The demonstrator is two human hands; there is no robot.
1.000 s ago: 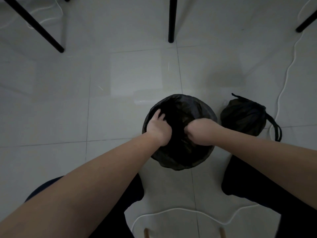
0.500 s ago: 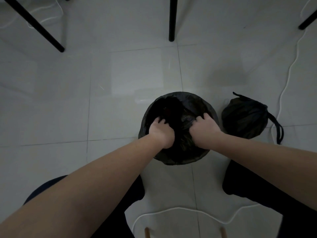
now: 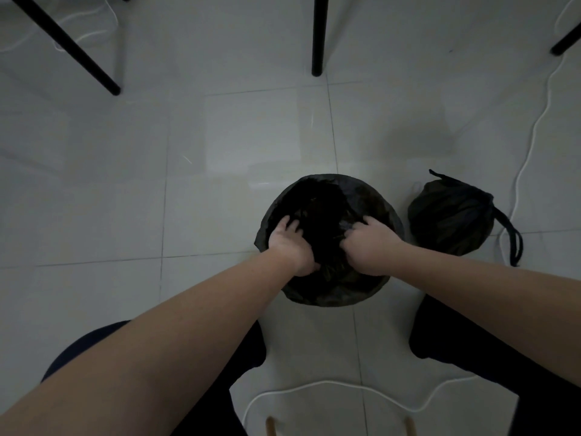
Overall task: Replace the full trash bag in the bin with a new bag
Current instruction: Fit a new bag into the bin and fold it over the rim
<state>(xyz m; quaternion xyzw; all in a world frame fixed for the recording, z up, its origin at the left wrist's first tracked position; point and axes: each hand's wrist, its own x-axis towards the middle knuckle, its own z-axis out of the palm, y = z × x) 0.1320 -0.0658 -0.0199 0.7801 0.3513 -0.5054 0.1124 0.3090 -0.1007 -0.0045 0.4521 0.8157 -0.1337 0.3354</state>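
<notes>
Black plastic film of the new bag (image 3: 361,196) lined the round bin (image 3: 333,295), its edge folded out over the rim and down the wall; the bin stood on the pale tiled floor (image 3: 220,146) just toward 5 o'clock of the view's centre. The left hand (image 3: 292,247) lay at the bin mouth's 8 o'clock, fingers stretched fairly straight down the inner film, pressing it and gripping nothing. The right hand (image 3: 374,247) sat at 4 o'clock of the mouth, fingers curled and bunching a fold of the film. At the bin's 3 o'clock, just beside it, the full bag (image 3: 449,218) rested on the floor, tied, its drawstring loop trailing toward 4 o'clock. A white cable (image 3: 531,140) ran past it. Dark furniture legs (image 3: 317,36) stood at 12 o'clock.
</notes>
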